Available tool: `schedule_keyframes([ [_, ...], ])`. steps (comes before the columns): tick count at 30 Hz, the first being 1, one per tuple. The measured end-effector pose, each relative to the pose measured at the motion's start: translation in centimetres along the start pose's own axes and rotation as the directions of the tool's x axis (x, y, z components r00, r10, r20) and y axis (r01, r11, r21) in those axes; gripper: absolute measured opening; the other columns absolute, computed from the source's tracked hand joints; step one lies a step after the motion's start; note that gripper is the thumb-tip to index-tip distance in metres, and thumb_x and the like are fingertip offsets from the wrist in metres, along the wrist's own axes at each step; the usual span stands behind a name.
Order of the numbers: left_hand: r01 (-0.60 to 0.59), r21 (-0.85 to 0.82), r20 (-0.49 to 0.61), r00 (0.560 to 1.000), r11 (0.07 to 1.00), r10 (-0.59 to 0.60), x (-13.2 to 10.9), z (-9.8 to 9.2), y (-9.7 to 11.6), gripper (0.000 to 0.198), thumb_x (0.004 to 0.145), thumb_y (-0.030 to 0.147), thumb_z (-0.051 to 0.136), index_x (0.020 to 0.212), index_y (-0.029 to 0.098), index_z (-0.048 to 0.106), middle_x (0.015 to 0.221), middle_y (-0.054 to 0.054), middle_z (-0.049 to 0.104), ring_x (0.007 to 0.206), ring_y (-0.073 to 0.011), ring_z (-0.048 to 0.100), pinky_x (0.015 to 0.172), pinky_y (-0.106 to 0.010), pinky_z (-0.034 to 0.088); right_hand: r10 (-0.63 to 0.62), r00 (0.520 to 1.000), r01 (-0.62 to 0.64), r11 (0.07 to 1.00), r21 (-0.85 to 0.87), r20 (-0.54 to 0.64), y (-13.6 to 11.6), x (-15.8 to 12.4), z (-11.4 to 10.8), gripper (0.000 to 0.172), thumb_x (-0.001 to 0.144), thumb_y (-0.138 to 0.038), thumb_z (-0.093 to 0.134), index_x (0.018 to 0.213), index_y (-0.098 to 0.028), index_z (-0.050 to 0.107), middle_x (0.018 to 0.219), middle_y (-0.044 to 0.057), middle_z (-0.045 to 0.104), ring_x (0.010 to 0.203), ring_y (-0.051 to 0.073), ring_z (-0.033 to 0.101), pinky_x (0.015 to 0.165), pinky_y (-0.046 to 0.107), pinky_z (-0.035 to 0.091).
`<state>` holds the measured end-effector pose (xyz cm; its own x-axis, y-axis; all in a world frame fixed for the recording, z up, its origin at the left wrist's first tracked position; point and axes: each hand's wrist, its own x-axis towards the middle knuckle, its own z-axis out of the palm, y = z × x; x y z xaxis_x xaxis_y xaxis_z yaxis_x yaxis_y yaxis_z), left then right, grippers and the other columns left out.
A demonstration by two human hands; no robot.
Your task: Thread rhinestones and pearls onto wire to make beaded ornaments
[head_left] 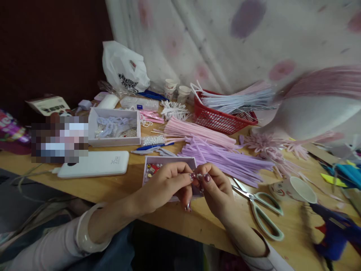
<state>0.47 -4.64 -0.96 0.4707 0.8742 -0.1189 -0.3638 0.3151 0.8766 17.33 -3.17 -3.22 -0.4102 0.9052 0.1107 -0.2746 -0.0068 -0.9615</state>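
Observation:
My left hand (170, 182) and my right hand (216, 188) meet over a small white box (188, 162) near the table's front edge. Both are closed in a pinch, fingertips almost touching. Something tiny and shiny lies between them, too small and blurred to name. Inside the box, several red, gold and pearly beads (152, 170) show past my left hand; my hands hide the rest. Purple pipe cleaners (222, 160) lie just behind my right hand. To its right rest scissors (265, 210) with pale green handles, blades partly open.
Pink pipe cleaners (197, 132) lie before a red basket (220, 122). At left are a white power bank (96, 164) and a white tray (114, 141). A paper cup (293, 189), a blue glue gun (335, 229) and a white mannequin head (307, 113) stand at right.

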Motion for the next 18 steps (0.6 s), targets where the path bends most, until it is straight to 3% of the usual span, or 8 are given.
schedule_keyframes([
  [7,-0.037,0.094,0.025,0.999,0.995,0.035,-0.5,-0.2,0.3,0.017,0.088,0.032,0.055,0.078,0.019,0.052,0.046,0.006,0.058,0.043,-0.0089,0.053,0.055,-0.023,0.048,0.061,0.996,-0.061,0.998,-0.002,0.058,-0.5,0.3,0.0,0.032,0.088,-0.047,0.069,0.078,-0.019,0.058,0.064,-0.004,0.054,0.053,0.008,0.039,0.05,0.02,0.03],
  [18,-0.105,0.457,-0.11,0.979,0.883,0.173,-1.2,0.5,1.0,0.013,0.087,0.025,0.053,0.076,0.019,0.051,0.055,0.006,0.06,0.053,-0.0091,0.056,0.059,-0.022,0.045,0.062,0.996,-0.064,0.998,0.021,0.064,-0.4,0.9,0.2,0.034,0.092,-0.044,0.064,0.071,-0.018,0.057,0.055,-0.005,0.05,0.049,0.008,0.04,0.052,0.022,0.032],
])
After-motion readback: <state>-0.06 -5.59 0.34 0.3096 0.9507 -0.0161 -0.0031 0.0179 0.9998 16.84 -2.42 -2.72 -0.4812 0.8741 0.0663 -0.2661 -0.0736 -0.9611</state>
